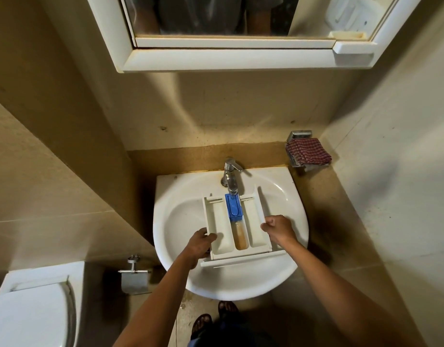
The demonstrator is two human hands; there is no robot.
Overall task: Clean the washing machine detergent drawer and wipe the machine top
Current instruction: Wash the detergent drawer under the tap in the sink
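A white detergent drawer lies in the white sink, under the chrome tap. A blue insert sits in its middle channel, and brownish water fills the channel below it. My left hand grips the drawer's left wall near the front panel, thumb inside. On the drawer's right edge, my right hand has its fingers curled around the rim.
A red checked cloth lies on a metal soap holder at the wall to the right of the sink. A mirror cabinet hangs above. To the lower left are a toilet and a paper holder. My sandalled feet stand below the sink.
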